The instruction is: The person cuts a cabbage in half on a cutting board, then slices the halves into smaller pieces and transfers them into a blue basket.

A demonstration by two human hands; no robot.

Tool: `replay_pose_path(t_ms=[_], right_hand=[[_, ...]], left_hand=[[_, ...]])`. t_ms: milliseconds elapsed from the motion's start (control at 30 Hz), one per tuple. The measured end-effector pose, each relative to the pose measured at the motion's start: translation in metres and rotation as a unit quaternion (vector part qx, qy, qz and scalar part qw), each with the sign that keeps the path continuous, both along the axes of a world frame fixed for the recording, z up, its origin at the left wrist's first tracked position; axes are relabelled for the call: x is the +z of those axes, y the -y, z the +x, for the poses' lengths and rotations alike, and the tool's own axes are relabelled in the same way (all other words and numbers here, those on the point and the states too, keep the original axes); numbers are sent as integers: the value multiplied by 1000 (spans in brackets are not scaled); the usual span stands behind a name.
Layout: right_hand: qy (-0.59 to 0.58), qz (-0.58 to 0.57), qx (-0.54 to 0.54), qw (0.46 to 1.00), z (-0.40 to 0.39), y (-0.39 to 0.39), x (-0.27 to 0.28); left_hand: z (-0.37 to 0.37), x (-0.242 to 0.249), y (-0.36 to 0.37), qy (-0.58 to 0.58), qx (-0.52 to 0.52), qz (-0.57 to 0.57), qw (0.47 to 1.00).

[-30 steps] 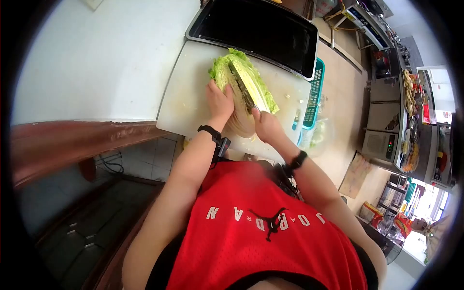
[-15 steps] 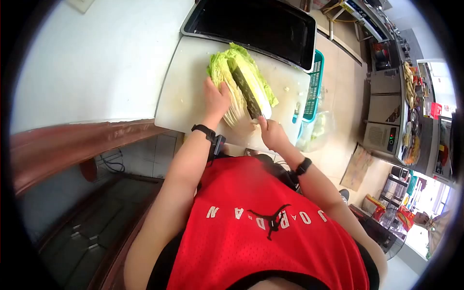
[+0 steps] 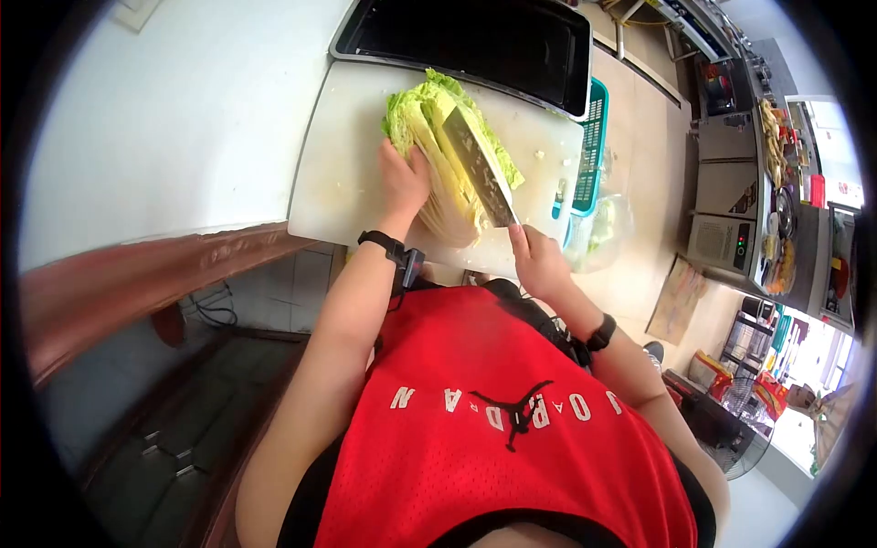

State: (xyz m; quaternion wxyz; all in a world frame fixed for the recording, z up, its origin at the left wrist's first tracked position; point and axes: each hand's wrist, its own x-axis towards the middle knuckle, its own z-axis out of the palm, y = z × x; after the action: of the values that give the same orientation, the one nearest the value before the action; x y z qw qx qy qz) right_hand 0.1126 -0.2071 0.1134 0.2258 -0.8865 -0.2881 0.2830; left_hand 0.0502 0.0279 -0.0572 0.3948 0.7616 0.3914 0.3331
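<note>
A pale green and yellow napa cabbage (image 3: 437, 183) lies lengthwise on a white cutting board (image 3: 333, 178), with a long cut down it. My left hand (image 3: 405, 178) grips its left side, fingers against the leaves and thumb on top. In my right hand (image 3: 539, 260) is the handle of a kitchen knife (image 3: 479, 166) with a broad blade. The blade slants over the cabbage's right part, its flat side facing up and bits stuck to it. Part of the cabbage is hidden beneath the blade.
A black tray (image 3: 466, 41) borders the board's far edge. To the right, below board level, are a teal basket (image 3: 596, 137) and a clear plastic bag (image 3: 607, 233) with something pale green. A few scraps (image 3: 541, 155) lie on the board. Kitchen units stand far right.
The knife has come out of the cut between the cabbage's two parts and tilted rightward, showing more of its flat side. My right hand moved right; my left hand stays on the cabbage.
</note>
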Motion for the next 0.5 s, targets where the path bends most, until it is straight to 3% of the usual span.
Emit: replay_pose_path(t_ms=[500], right_hand=[[18, -32, 5, 999, -12, -12, -88]], left_hand=[[-1, -5, -4, -8, -6, 21, 1000]])
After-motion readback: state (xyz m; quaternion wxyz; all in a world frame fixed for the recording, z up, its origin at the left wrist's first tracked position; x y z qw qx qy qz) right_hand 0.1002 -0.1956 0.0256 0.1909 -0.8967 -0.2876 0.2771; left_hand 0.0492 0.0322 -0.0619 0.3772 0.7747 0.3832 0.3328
